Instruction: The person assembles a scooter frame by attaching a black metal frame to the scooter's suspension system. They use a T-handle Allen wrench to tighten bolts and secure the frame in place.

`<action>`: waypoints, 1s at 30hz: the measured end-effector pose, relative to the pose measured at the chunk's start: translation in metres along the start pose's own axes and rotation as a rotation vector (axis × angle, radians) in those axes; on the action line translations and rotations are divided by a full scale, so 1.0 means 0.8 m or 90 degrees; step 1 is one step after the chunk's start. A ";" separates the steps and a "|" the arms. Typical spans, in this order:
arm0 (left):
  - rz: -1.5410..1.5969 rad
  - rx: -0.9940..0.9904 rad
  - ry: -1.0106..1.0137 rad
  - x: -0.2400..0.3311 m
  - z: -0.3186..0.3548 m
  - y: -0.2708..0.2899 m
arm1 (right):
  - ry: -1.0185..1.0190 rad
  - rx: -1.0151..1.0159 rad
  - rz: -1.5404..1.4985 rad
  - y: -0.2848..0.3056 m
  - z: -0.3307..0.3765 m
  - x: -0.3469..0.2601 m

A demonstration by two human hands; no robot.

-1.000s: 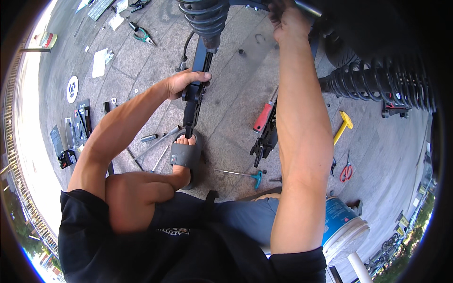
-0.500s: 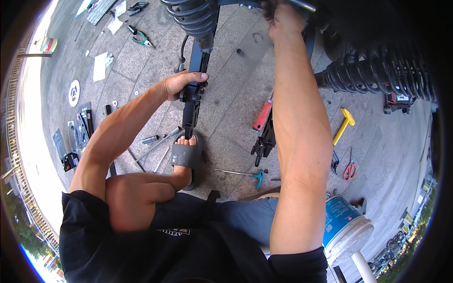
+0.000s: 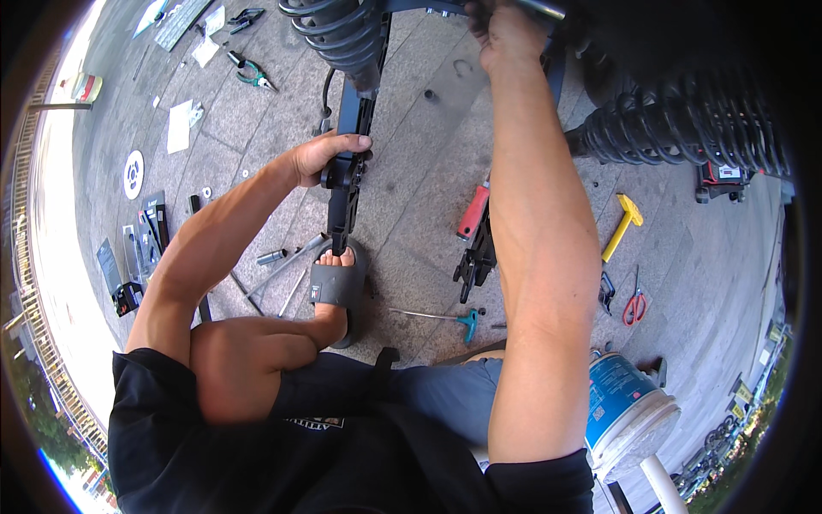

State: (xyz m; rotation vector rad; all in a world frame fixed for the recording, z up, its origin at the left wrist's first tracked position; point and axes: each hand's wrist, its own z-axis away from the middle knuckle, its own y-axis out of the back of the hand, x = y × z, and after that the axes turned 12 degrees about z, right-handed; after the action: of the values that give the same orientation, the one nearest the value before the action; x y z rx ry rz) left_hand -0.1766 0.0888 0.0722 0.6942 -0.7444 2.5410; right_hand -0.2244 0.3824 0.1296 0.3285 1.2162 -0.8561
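My left hand (image 3: pixel 330 157) is wrapped round a black metal arm (image 3: pixel 344 193), its thumb lying across the top. The arm runs from under a black coil spring (image 3: pixel 334 34) down to just above my sandalled foot (image 3: pixel 336 278). At the top of the view, my right hand (image 3: pixel 512 38) reaches in among dark frame parts with its fingers curled. A shiny metal rod (image 3: pixel 542 8) shows beside it; shadow and the picture's edge hide what those fingers hold. Partly behind my right forearm are a second black bracket (image 3: pixel 476 261) and a red handle (image 3: pixel 473 212).
Nearby on the paving lie a teal-handled hex key (image 3: pixel 468 324), a yellow hammer (image 3: pixel 628 218), red-handled scissors (image 3: pixel 634 308) and green-handled pliers (image 3: pixel 254 75). Another coil spring (image 3: pixel 676 133) juts in at right. A blue-and-white bucket (image 3: pixel 629 411) stands by my right elbow.
The view has shifted slightly, so the ground and spring sit a little further left. Both hands keep their places on the parts.
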 end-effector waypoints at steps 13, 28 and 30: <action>-0.002 0.002 -0.013 0.002 0.002 -0.003 | -0.017 -0.028 -0.037 0.002 -0.009 0.002; -0.009 0.024 0.015 0.003 0.002 -0.003 | 0.028 -0.064 -0.027 0.015 0.008 -0.012; -0.006 0.016 0.009 0.002 0.002 -0.003 | 0.020 -0.065 -0.024 0.016 0.009 -0.012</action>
State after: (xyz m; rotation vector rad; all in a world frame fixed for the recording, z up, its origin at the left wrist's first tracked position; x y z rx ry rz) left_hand -0.1765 0.0899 0.0753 0.6860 -0.7040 2.5481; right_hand -0.2109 0.3900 0.1385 0.2386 1.2943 -0.8208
